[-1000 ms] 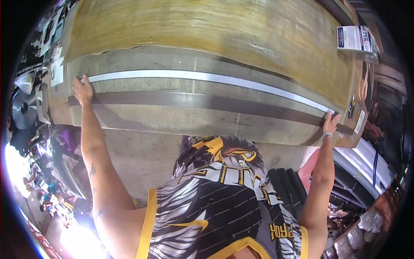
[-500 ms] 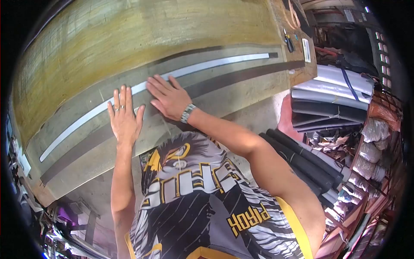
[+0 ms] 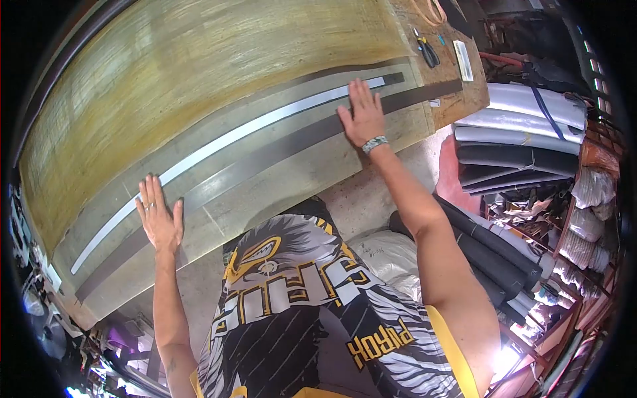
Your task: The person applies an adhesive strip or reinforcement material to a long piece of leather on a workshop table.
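Note:
A long white strip (image 3: pixel 265 121) lies along the work table (image 3: pixel 292 189), with a dark end piece (image 3: pixel 394 78) showing past its right end. My left hand (image 3: pixel 160 217) rests flat and open, its fingertips on the strip's left part. Close to the strip's right end, my right hand (image 3: pixel 364 117) lies open with its fingers stretched over the white surface. A long dark brown strip (image 3: pixel 265 156) runs nearly parallel on my side of the white one. It passes partly beneath both hands.
A yellowish translucent sheet (image 3: pixel 199 79) covers the far side of the table. Pliers (image 3: pixel 428 52) and a white rectangular object (image 3: pixel 462 61) lie at the right end. Folded silver and black material (image 3: pixel 517 139) is stacked to the right, with dark rolls (image 3: pixel 491 245) below it.
My right hand has slid rightward along the white strip to near its right end. My left hand has shifted a little left and toward me. The hands are now far apart.

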